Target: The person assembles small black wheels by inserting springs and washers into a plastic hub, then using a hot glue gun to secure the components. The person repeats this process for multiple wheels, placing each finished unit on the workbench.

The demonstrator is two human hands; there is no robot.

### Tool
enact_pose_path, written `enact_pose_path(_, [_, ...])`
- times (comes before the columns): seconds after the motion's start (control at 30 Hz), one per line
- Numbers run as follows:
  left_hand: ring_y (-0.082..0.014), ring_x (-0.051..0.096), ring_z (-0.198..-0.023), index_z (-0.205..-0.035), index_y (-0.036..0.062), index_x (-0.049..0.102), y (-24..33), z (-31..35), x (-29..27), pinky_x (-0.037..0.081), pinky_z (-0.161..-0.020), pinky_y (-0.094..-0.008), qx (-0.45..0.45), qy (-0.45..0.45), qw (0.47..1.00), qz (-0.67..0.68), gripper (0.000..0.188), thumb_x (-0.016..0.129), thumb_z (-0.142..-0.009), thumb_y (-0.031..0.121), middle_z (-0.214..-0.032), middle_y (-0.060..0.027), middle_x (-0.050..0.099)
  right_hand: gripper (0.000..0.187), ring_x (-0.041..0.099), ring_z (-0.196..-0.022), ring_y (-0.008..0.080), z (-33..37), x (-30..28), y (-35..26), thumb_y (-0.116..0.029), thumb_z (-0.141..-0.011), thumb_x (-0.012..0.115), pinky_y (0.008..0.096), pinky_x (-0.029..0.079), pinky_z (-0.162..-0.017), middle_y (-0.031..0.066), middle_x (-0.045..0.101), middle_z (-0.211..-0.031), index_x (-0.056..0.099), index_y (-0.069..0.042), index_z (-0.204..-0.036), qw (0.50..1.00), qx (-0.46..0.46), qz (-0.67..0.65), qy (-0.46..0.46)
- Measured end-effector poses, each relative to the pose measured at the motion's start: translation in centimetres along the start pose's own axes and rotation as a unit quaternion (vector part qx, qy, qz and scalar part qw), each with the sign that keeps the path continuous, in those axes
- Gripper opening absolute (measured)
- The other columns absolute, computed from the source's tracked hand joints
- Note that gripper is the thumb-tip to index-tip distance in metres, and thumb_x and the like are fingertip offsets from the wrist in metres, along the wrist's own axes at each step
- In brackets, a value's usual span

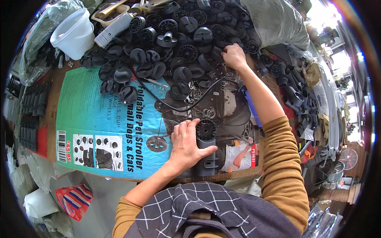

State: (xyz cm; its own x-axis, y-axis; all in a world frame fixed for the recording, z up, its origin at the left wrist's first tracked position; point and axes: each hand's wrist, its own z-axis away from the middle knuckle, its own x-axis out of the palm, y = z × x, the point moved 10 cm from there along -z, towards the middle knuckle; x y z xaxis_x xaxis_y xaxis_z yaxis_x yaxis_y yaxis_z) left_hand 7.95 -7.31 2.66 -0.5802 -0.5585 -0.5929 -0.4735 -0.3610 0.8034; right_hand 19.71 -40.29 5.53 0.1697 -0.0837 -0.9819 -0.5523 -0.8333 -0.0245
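My left hand [186, 144] is at the near edge of the cardboard-covered table, closed round a dark grey plastic housing [206, 163]. A black ribbed round piece [206, 129] sits at the far end of that housing, beside my fingertips. My thumb lies across the housing. Farther off, my right hand [235, 56] reaches into a heap of black round plastic parts [186, 24], its fingers curled at a black plastic part [216, 53]. Its fingertips are partly hidden. Between the hands lie a bent black tube [177, 110], several metal springs [208, 113] and small metal fittings [194, 88].
A white plastic tub [73, 35], a white bottle [114, 30] and a tray of tools [110, 15] stand at the back left. More black parts [293, 95] lie to the right. A screwdriver [156, 83] rests on the printed cardboard [99, 119]. Clear plastic sheeting [278, 23] covers the far right.
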Motion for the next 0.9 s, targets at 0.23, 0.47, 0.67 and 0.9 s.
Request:
enact_pose_path(0.23, [-0.0375, 0.042, -0.119, -0.135, 0.0002, 0.045, -0.1, 0.4, -0.2, 0.033, -0.104, -0.0474, 0.017, 0.003, 1.0, -0.007, 0.093, 0.082, -0.065, 0.049, -0.127, -0.021, 0.046, 0.016, 0.058, -0.092, 0.0326, 9.4, -9.7, 0.1, -0.02, -0.084, 0.068, 0.042, 0.046, -0.083, 0.0136, 0.062, -0.088, 0.07, -0.004, -0.084, 0.963, -0.117, -0.152, 0.191])
enact_pose_path(0.47, [-0.0361, 0.044, -0.117, -0.133, 0.0011, 0.048, 0.2, 0.4, -0.3, 0.036, -0.102, -0.0462, 0.028, 0.027, 0.999, -0.022, 0.089, 0.082, -0.065, 0.048, -0.124, -0.0179, 0.049, 0.017, 0.06, -0.093, 0.0331, 20.5, -8.1, -0.7, -0.018, -0.082, 0.069, 0.0399, 0.047, -0.084, 0.014, 0.062, -0.092, 0.067, -0.003, -0.091, 0.962, -0.062, -0.259, 0.064])
enact_pose_path(0.67, [-0.0356, 0.045, -0.116, -0.133, 0.0012, 0.049, -0.1, 0.5, -0.3, 0.036, -0.102, -0.0451, 0.027, 0.029, 0.999, -0.022, 0.088, 0.081, -0.066, 0.049, -0.124, -0.017, 0.051, 0.013, 0.056, -0.1, 0.033, 22.7, -9.5, -5.8, -0.012, -0.079, 0.069, 0.0393, 0.043, -0.09, 0.0135, 0.06, -0.096, 0.063, -0.004, -0.088, 0.961, -0.133, -0.203, 0.129])
enact_pose_path(0.9, [-0.0347, 0.045, -0.117, -0.131, 0.0002, 0.05, -0.4, 0.6, -0.1, 0.035, -0.102, -0.0457, 0.036, 0.025, 0.999, -0.014, 0.09, 0.079, -0.065, 0.054, -0.125, -0.0161, 0.051, 0.04, 0.055, -0.104, 0.0312, 22.2, -7.5, -9.4, -0.016, -0.081, 0.07, 0.0405, 0.046, -0.094, 0.0141, 0.052, -0.12, 0.061, -0.011, -0.119, 0.952, -0.233, -0.16, 0.113])
